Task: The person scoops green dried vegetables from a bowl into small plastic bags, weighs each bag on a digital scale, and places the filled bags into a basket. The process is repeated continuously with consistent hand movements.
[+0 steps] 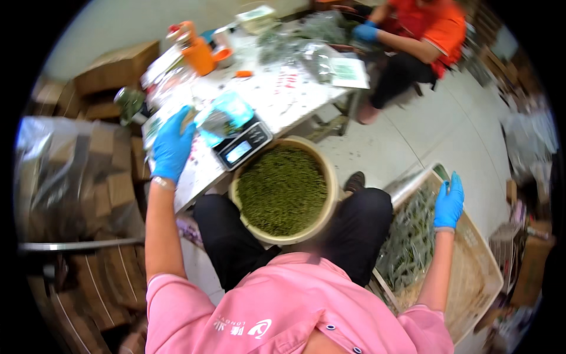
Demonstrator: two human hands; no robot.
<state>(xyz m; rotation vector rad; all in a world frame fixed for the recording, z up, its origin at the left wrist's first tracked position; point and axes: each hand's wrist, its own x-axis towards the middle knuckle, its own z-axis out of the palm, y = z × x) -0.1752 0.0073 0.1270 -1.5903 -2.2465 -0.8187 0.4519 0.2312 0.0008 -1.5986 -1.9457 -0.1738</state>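
Note:
My left hand (171, 147), in a blue glove, reaches over the left side of the white table. Its fingers close round a small tan thing, too blurred to name. Beside it, a digital scale (243, 145) with a lit display carries a blue plastic bag (227, 117) with some green leaf bits in it. Between my knees stands a round cream tub (333, 183) full of small green tea-like leaves (282, 192). At the right my blue-gloved right hand (449, 203) is open, fingers stretched, above a crate (471, 259) with clear bags of green leaves (411, 242).
An orange container (198, 56) and an orange cup (223, 55) stand on the table (277, 94). Cardboard boxes (115, 68) and a plastic-covered stack (76, 177) line the left. Across the table, a person (424, 35) in orange, wearing blue gloves, handles clear bags.

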